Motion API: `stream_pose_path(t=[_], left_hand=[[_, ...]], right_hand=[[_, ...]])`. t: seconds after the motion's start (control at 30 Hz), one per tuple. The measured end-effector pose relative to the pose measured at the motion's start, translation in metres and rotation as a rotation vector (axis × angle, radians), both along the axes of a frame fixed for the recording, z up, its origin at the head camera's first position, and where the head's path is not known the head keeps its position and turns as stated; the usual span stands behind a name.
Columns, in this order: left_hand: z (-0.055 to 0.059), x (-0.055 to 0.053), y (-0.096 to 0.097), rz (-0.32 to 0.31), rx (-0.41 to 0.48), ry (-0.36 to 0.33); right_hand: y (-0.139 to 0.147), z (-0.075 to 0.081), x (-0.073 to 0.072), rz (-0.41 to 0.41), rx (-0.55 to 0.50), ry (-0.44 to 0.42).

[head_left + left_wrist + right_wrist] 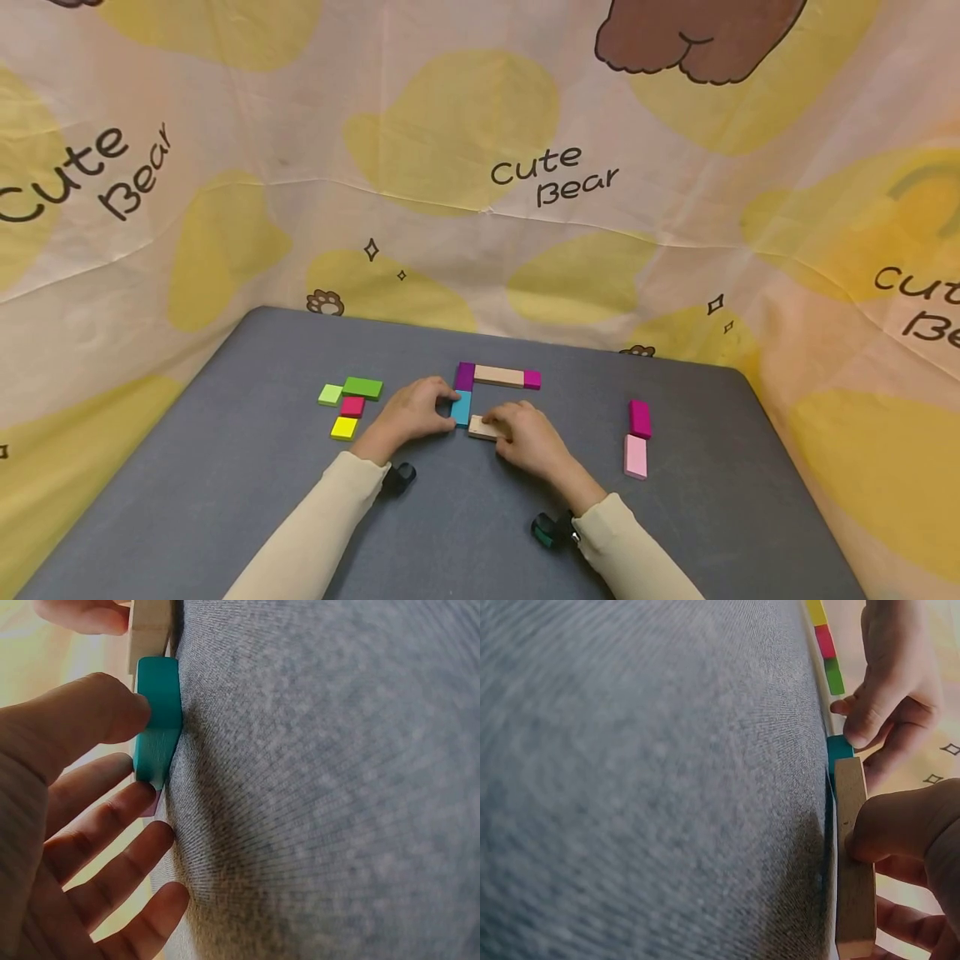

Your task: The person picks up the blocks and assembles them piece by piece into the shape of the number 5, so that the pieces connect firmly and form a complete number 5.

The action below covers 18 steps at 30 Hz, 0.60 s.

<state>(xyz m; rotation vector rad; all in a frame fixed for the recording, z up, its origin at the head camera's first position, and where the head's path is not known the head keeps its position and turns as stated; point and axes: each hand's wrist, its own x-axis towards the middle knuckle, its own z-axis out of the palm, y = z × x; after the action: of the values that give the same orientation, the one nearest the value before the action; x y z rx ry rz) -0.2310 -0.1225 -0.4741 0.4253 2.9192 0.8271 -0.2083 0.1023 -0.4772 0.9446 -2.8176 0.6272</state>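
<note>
Two hands at work, a bit apart from each other on the grey surface (247, 467): the right hand (534, 440) pinches the near wooden block (850, 900), thumb against its near side, and the left hand (414, 412) has thumb and fingertips on the blue block (461, 410), thumb at its near end.

If it were me, I'd make the left one the anchor, barely pressing, and let the right do the nudging. Stay low and slide (lifting and dropping just knocks the neighbours about, imo). Push along the wood's length too, since an off-centre shove would probably swivel it.

As for where stuff sits: the near wooden block is in the right hand, its right end hidden from above, its left end by blue's near right corner. Can't tell if they touch. The far wooden block (498, 377) lies beyond both hands. Blue is just right of the left hand, running near to far up to the purple block (465, 377), and the little magenta block (532, 380) caps the far wood's right end.
</note>
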Motion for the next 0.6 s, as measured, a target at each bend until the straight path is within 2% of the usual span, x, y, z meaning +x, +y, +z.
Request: stream_pose_path(t=[0.6], left_hand=[[0.0017,0.0021,0.0001,-0.006,-0.005,0.011]], right_hand=[[-0.0042,0.0003,0.0026,-0.013,0.003,-0.021]])
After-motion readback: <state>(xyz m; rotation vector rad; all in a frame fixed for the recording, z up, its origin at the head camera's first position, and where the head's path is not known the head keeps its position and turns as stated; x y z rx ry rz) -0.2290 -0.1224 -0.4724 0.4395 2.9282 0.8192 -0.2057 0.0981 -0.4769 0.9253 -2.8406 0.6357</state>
